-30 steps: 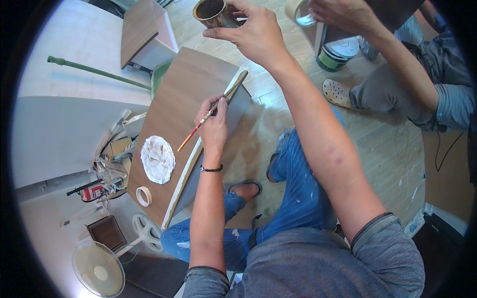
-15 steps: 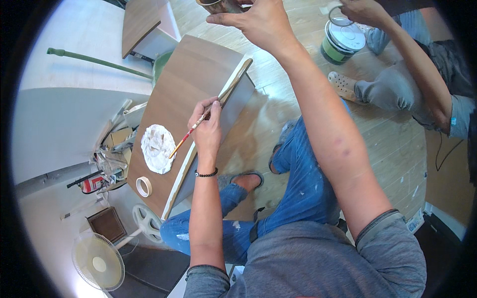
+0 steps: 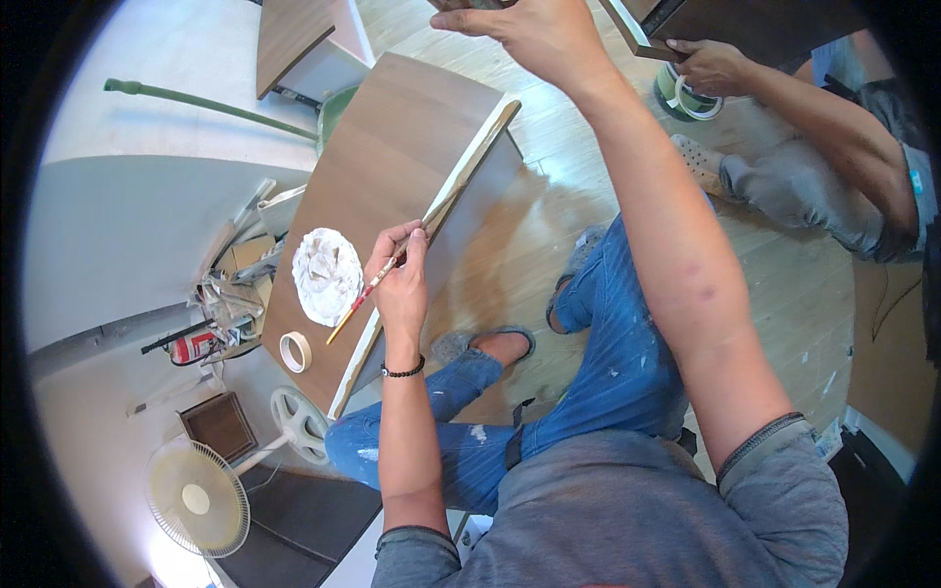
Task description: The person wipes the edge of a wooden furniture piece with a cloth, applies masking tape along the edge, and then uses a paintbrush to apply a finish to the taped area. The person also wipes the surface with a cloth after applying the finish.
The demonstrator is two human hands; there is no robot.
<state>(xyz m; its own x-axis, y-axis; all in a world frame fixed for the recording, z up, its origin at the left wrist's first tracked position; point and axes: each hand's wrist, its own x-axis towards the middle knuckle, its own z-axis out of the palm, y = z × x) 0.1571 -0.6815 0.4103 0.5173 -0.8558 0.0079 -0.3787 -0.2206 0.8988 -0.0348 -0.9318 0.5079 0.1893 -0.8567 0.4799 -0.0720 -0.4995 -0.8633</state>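
My left hand [image 3: 397,284] is closed around the slim handle of a paintbrush [image 3: 367,291], red and yellow toward its lower end. The brush's darker far end lies over the pale strip along the edge of a brown wood-look cabinet [image 3: 392,127]. On that cabinet, left of my hand, sits a crumpled white sheet-like pad [image 3: 328,276] with greyish smears. A roll of masking tape [image 3: 295,351] rests below it. My right hand [image 3: 549,34], raised at the top edge, grips a small brownish cup-like container [image 3: 472,5], mostly cut off by the frame.
At the right, another person's hand [image 3: 711,69] holds a dark brown panel [image 3: 755,29], with a tape ring [image 3: 698,101] by it. Behind stands a paint bucket [image 3: 670,96]. A fan [image 3: 196,498] stands lower left; a green pole [image 3: 211,110] leans upper left.
The other person's brown panel has come into view at upper right, covering much of the bucket. My right hand and the container have shifted further past the top edge. The view has moved slightly.
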